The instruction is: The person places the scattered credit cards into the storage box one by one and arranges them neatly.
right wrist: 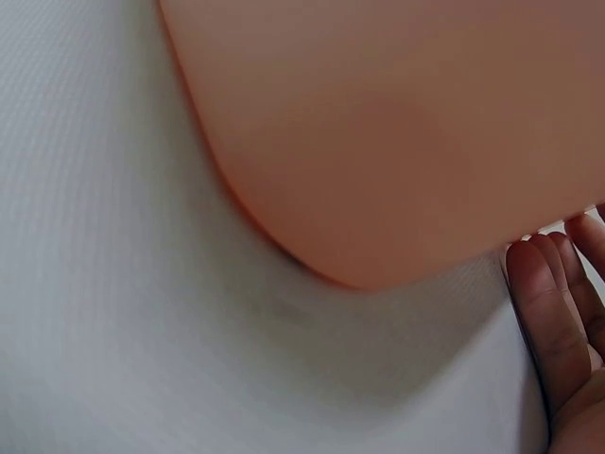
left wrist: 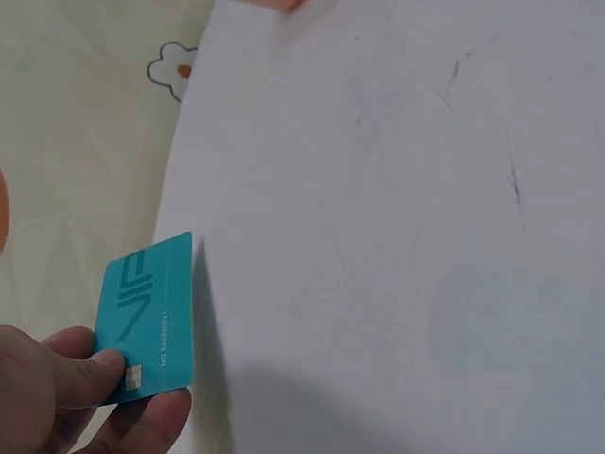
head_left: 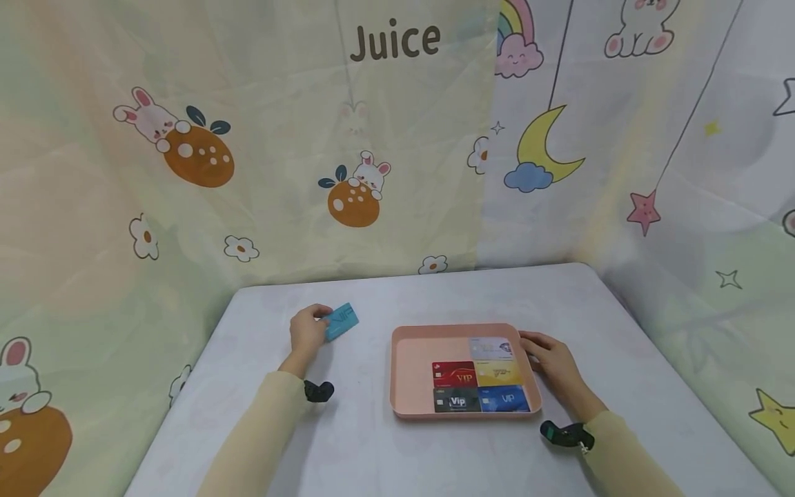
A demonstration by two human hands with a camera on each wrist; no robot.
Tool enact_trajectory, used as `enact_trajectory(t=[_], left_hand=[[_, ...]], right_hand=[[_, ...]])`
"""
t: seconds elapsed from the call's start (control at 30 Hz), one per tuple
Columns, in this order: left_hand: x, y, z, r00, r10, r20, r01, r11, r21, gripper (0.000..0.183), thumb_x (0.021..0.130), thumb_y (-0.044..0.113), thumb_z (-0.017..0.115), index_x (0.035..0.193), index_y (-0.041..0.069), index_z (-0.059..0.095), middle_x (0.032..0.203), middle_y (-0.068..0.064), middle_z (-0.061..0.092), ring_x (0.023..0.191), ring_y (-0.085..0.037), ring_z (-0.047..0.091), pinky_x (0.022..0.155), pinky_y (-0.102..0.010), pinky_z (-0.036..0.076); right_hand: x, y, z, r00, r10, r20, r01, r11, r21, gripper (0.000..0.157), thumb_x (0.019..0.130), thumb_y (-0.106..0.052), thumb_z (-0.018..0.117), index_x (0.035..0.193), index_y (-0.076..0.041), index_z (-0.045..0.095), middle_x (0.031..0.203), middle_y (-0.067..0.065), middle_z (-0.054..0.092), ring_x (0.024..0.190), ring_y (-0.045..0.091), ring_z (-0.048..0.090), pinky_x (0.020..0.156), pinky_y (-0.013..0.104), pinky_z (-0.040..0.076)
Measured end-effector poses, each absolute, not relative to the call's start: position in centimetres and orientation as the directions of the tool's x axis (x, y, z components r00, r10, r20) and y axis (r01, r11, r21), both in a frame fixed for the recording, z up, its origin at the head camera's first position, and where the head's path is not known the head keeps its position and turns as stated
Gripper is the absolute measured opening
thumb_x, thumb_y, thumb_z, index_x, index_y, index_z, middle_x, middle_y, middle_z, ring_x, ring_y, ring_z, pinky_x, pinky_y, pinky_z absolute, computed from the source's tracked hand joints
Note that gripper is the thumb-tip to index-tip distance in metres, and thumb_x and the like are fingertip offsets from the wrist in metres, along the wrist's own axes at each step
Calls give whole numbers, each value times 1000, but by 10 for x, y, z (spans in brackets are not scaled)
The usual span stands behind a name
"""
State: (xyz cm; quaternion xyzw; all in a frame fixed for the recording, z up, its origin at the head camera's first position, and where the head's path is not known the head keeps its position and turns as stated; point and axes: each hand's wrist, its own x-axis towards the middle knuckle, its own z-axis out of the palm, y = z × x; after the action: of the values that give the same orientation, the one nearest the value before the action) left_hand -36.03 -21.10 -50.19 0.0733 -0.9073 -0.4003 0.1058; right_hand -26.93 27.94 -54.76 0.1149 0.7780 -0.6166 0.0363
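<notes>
My left hand (head_left: 307, 330) pinches a teal VIP card (head_left: 342, 322) between thumb and fingers. In the left wrist view the card (left wrist: 151, 307) is tilted, its chip beside the thumb and its shadow on the table. On the right, a pink tray (head_left: 411, 373) lies on the table. Fingertips of my right hand (head_left: 553, 359) touch the tray's right side near its far corner, the fingers fairly straight. Inside the tray are several cards: a silver one (head_left: 484, 349), a red one (head_left: 453, 375), a yellow one (head_left: 499, 373), a dark grey one (head_left: 456, 400) and a blue one (head_left: 504, 399).
The white-covered table (head_left: 373, 455) reaches back to a printed cloth wall (head_left: 279, 138) with cartoon rabbits and flowers. More cloth hangs at both sides. A black wrist strap (head_left: 319, 391) is at the left wrist, another strap (head_left: 566, 435) at the right.
</notes>
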Motion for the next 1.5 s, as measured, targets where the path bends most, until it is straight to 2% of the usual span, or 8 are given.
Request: enact_trajectory(t=[0.13,0.23,0.3,0.4,0.8,1.23,1.5], left_hand=[[-362,-195,-494,-969,-183,168,4,663,749,22,94,0,66,112,6,76,116,-15,74,111,-34,64,93,-47,49],[-364,-184,-490,-971,-166,169,18,659,752,22,93,0,68,111,7,78,114,-13,75,98,-29,66,78,-36,52],[-364,-177,-488,-975,-152,165,26,656,755,23,92,-1,69,111,8,79,113,-12,75,91,-26,65,67,-29,50],[-363,-168,-485,-978,-134,162,40,638,769,23,92,-2,69,108,9,80,111,-11,76,85,-23,63,60,-24,47],[-360,-140,-480,-985,-93,147,75,536,841,21,90,-3,72,104,9,82,108,-11,76,80,-18,66,59,-25,57],[-348,-101,-474,-984,35,175,170,476,863,20,89,-4,72,101,7,82,105,-12,76,74,-15,71,56,-25,59],[-342,-84,-482,-977,114,179,213,512,832,17,92,0,73,100,11,82,104,-7,78,79,-12,69,66,-26,59]], right_hand=[[-269,280,-548,-971,138,-198,224,212,-951,65,104,-47,57,154,-6,46,157,19,47,137,33,51,88,13,54],[-270,280,-549,-970,140,-198,225,214,-951,65,104,-47,57,153,-6,46,157,19,47,136,33,51,87,13,54],[-270,280,-549,-970,139,-200,226,209,-951,65,104,-47,57,153,-6,47,156,19,47,136,33,51,88,13,54],[-270,280,-549,-969,141,-202,228,206,-952,64,105,-46,57,153,-6,47,156,19,48,136,32,52,88,13,54],[-268,282,-548,-969,144,-199,226,206,-952,62,105,-45,56,153,-6,48,156,19,48,133,30,53,88,13,53],[-268,281,-547,-966,150,-213,240,193,-951,60,105,-43,58,152,-7,48,155,18,49,133,30,53,87,13,54],[-268,279,-546,-966,153,-210,239,202,-950,60,105,-43,58,152,-7,49,155,18,49,133,31,53,87,14,54]])
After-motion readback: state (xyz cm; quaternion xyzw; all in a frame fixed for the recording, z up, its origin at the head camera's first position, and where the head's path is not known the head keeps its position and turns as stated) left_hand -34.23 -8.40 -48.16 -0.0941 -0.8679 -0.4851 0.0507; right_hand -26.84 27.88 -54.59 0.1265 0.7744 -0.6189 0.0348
